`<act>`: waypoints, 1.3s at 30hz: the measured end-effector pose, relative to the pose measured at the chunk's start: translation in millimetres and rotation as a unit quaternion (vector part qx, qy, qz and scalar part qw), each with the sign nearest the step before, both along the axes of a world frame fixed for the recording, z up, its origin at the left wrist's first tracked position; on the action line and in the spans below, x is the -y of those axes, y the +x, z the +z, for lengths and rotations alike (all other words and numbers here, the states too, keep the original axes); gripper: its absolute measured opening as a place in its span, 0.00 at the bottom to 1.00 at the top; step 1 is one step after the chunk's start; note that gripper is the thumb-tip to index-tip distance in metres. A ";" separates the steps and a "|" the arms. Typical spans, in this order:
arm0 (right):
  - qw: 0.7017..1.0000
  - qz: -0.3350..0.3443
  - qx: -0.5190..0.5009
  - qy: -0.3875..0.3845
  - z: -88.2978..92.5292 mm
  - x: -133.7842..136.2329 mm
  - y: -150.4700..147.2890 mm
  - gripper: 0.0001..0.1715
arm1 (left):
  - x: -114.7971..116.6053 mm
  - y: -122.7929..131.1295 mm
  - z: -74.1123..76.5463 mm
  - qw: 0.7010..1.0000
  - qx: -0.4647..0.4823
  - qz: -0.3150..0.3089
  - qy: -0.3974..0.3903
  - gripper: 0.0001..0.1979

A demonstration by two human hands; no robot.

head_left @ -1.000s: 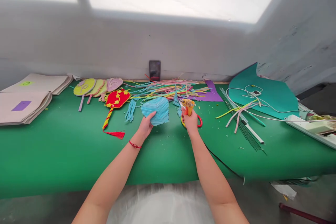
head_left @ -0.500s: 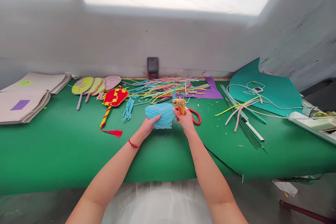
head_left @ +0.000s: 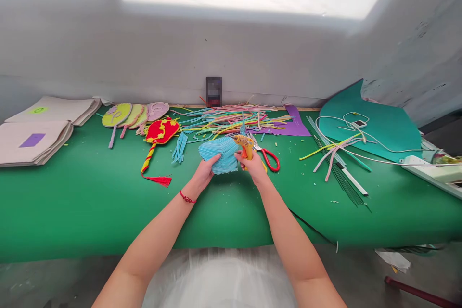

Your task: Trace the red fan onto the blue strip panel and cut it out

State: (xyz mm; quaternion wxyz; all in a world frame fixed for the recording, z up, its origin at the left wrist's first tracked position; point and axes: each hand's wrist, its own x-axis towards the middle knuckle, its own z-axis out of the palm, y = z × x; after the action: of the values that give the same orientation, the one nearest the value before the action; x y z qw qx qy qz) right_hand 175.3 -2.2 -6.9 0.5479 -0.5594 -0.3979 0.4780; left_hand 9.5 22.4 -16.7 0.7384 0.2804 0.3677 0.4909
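My left hand (head_left: 205, 173) grips the lower left edge of a light-blue fan-shaped panel (head_left: 224, 153), its surface covered in rows of pipe cleaners. The thumb lies on top and the fingers are hidden beneath. In my right hand (head_left: 253, 166) is a yellow-orange glue gun (head_left: 245, 144), its nozzle pointing left over the panel's upper right edge. Just right of that hand, red-handled scissors (head_left: 270, 160) lie on the green table. Left of the panel is a small bundle of blue pipe cleaners (head_left: 179, 147).
A red fan with a tassel (head_left: 162, 131) and several pastel fans (head_left: 117, 115) lie left. Loose pipe cleaners (head_left: 224, 121) spread along the back. Cloth bundles (head_left: 46, 147) sit far left; a teal sheet (head_left: 390, 130), white cable and power strip (head_left: 429, 167) are right.
The glue gun has tilted and its nozzle has shifted slightly left over the panel's edge. The panel has turned a little in my left hand. The whole view has shifted slightly.
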 end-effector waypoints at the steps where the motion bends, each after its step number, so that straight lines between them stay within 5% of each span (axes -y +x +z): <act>1: 1.000 0.006 -0.007 -0.005 -1.5 -0.3 -0.6 0.28 | 0.9 0.9 0.3 1.000 0.001 -0.004 -0.004 0.21; 9: 1.000 -0.004 0.002 -0.001 -8.3 -3.2 -2.3 0.27 | 0.7 3.4 2.1 0.999 0.021 0.007 -0.042 0.18; 16: 0.992 -0.047 0.119 -0.008 1.4 -1.3 7.2 0.34 | -12.5 -8.7 0.5 0.991 0.048 0.096 -0.075 0.16; 26: 0.918 -0.063 0.389 0.038 2.4 3.4 14.7 0.28 | -15.5 -14.1 5.8 0.987 0.062 0.128 -0.075 0.14; 39: 0.868 -0.085 0.487 0.054 -1.5 5.2 14.1 0.22 | -13.3 -14.5 9.0 0.990 0.045 0.095 -0.093 0.13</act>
State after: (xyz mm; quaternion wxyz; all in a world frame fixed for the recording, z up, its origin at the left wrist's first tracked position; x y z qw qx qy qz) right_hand 189.4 -7.4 -8.4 0.3521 -0.7224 -0.5905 0.0744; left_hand -5.0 35.7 -7.7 0.7272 0.1520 0.4028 0.5347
